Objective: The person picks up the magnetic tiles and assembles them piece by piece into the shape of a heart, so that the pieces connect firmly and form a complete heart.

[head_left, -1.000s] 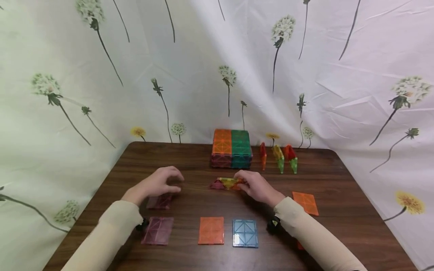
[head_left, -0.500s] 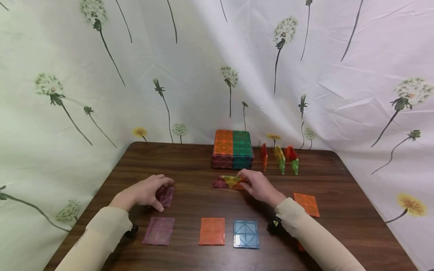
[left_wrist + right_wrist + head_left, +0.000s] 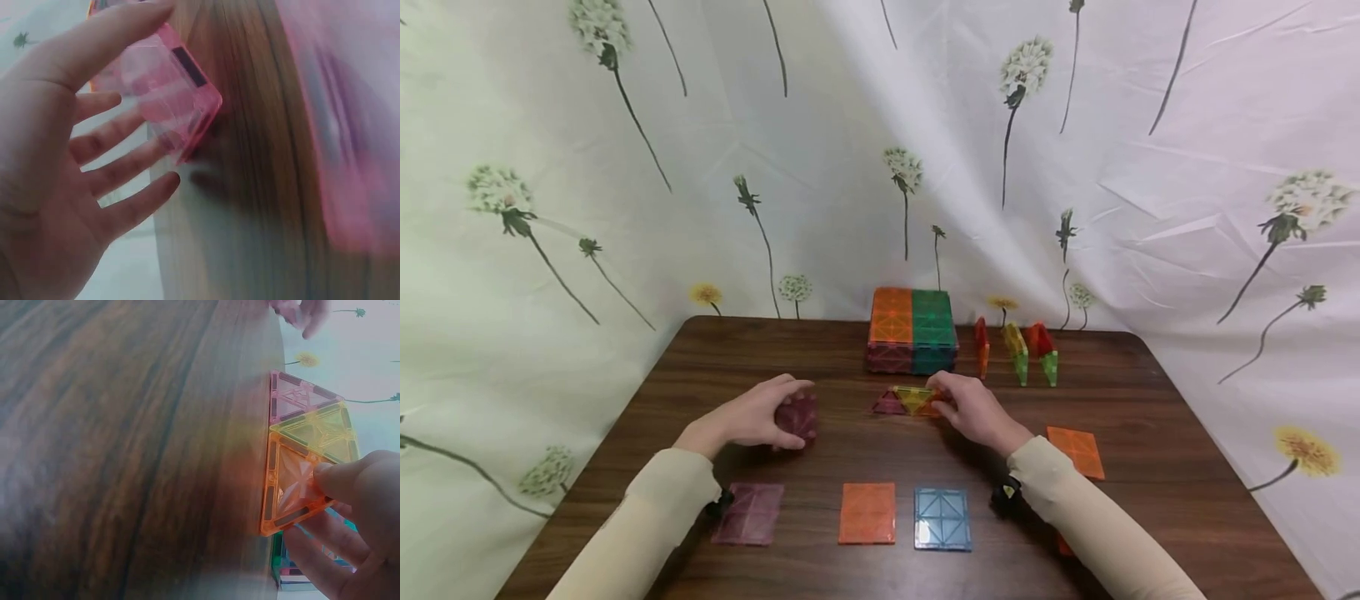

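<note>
Two hands show above one wooden tabletop [image 3: 827,458]: the left hand [image 3: 748,419] holds one purple square [image 3: 801,417], the right hand [image 3: 973,412] one row of three triangles [image 3: 913,400]. Three flat tiles [image 3: 867,513] lie near the front edge, one purple, one orange, one blue, with one orange square [image 3: 1076,452] and one partly hidden orange piece [image 3: 1064,547] nearer the right edge. Near the back edge are one block of tiles [image 3: 892,318] and, toward the right corner, three upright pieces [image 3: 1018,353].
</note>
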The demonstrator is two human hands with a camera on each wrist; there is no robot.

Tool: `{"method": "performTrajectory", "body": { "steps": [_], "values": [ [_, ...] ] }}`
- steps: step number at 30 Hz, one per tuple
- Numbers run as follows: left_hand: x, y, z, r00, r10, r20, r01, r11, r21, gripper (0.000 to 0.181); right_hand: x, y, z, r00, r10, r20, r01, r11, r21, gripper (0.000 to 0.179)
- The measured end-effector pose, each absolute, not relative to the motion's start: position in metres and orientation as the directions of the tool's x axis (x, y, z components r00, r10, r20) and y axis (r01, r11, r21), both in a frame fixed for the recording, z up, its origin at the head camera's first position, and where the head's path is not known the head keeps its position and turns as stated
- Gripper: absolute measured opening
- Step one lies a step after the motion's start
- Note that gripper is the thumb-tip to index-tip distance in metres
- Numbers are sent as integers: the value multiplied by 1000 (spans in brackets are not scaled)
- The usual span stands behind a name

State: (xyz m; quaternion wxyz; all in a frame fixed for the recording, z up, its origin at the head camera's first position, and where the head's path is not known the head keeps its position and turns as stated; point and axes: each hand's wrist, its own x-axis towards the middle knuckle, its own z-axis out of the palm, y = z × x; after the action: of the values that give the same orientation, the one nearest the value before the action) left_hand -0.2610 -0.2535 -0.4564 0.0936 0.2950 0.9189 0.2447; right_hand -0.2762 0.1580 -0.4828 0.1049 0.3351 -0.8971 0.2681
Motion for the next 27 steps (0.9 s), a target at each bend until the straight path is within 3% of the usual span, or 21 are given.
{"method": "performTrajectory", "body": {
  "steps": [6,9,27],
  "values": [
    [-269,-219,-459,-763,641,80,563,599,569,74,-276,157,-483,-753,-545,369,-658,632,-409,27],
    [-273,-203,-460,-751,651,111,574,561,597,74,-277,157,-482,-746,-550,377,-666,628,-402,27],
    [-284,-158,-469,-715,696,69,541,488,686,81,-277,152,-482,-754,-539,376,-656,658,-371,28]
  ]
}}
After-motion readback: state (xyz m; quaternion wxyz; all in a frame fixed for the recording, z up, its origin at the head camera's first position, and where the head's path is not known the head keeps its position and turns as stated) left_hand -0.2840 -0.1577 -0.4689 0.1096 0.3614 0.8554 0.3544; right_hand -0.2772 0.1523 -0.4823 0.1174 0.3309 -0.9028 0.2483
